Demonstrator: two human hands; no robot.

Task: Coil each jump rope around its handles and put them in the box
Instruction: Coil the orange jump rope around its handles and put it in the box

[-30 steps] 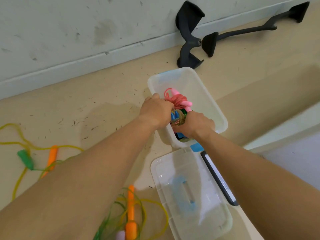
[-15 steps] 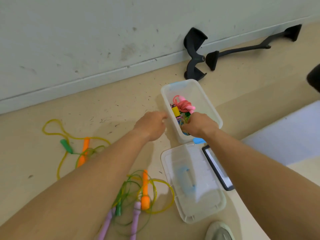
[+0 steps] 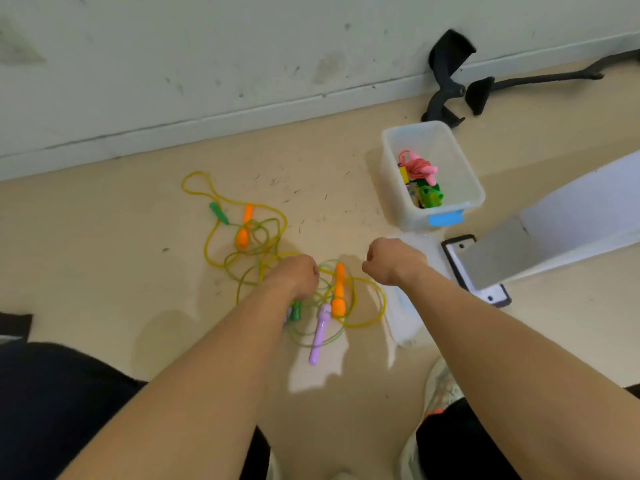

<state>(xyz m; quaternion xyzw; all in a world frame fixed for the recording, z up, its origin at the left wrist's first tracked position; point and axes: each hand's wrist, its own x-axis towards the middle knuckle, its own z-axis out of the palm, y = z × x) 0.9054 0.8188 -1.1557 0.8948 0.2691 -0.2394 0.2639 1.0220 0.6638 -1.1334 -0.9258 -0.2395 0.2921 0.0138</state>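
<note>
Jump ropes (image 3: 338, 289) tangled left of box (image 3: 412, 221)

The left forearm (image 3: 207, 368) and right forearm (image 3: 502, 348) are bare along their whole visible length, with no cloth reaching the wrists. The left hand (image 3: 294, 275) and right hand (image 3: 391, 259) are uncovered too. Dark, almost black fabric covers the left leg (image 3: 52, 410) and the right leg (image 3: 460, 441). Just beside the right leg shows a pale shoe (image 3: 440, 382) with a mesh-like upper and a small orange patch (image 3: 437, 411).
</note>
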